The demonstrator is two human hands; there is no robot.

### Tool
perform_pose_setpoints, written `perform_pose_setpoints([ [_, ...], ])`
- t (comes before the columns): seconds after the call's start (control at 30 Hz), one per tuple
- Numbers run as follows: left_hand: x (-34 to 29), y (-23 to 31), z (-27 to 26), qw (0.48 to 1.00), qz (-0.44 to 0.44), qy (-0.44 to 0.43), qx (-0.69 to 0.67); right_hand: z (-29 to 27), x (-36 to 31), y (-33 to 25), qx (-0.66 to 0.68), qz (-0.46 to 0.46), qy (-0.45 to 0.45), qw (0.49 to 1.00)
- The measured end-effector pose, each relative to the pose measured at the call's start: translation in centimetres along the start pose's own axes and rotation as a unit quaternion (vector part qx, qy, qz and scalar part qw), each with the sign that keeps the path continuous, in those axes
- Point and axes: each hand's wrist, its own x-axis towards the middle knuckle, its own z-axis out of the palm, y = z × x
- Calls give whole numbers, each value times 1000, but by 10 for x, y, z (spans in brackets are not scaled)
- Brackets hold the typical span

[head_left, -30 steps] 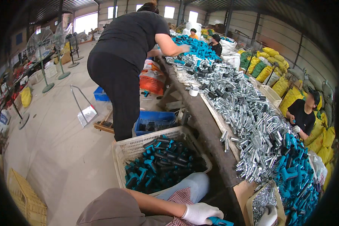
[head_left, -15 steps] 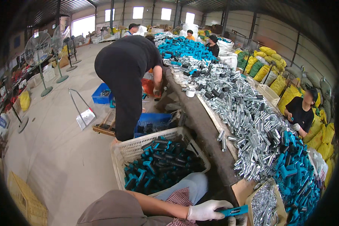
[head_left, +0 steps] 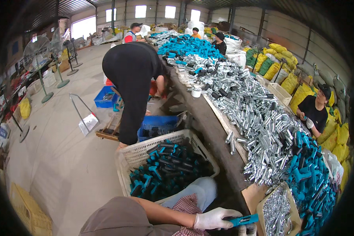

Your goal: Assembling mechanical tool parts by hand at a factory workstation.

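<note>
In a white glove, my left hand point(head_left: 215, 218) is closed round one end of a blue plastic tool housing point(head_left: 244, 220) near the bottom edge. Below that housing my right hand point(head_left: 247, 229), also gloved, shows only its curled fingers. They are close to the underside of the housing, and what they hold, if anything, is hidden. Just right of my hands stands a cream bin point(head_left: 296, 212) filled with small shiny metal parts point(head_left: 277, 210). A pale crate point(head_left: 126, 173) by my knee holds black and blue tool housings point(head_left: 167, 165).
Silver metal tubes point(head_left: 259, 129) and loose blue housings point(head_left: 308, 173) cover the long table on my right. A person in black point(head_left: 131, 78) bends over beside the table, near blue crates point(head_left: 105, 97). Another person point(head_left: 316, 108) works across it. A yellow crate point(head_left: 29, 210) lies at lower left.
The view has shifted slightly. The bending person has leaned lower, and a far person at the table's end has shifted and shows more of the body. My hands keep nearly the same hold.
</note>
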Motion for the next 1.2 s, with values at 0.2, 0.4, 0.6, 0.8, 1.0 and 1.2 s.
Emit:
perform_pose_setpoints([
  [0.2,1,13,3,992,55,15,109,4,1,-10,-261,-184,54,946],
  [0.4,7,34,-3,998,-8,-7,69,1,12,-20,-307,-244,7,920],
  [0.6,15,43,15,991,-122,-44,-36,-14,3,-21,-321,-248,14,914],
  [0.8,8,35,14,996,-84,-24,31,-6,-9,-8,-150,-32,59,986],
  [1.0,6,38,6,990,-115,-69,-39,-9,-7,-6,69,119,4,990],
  [1.2,13,35,9,976,-136,-82,-146,-14,19,-25,-57,85,-79,992],
])
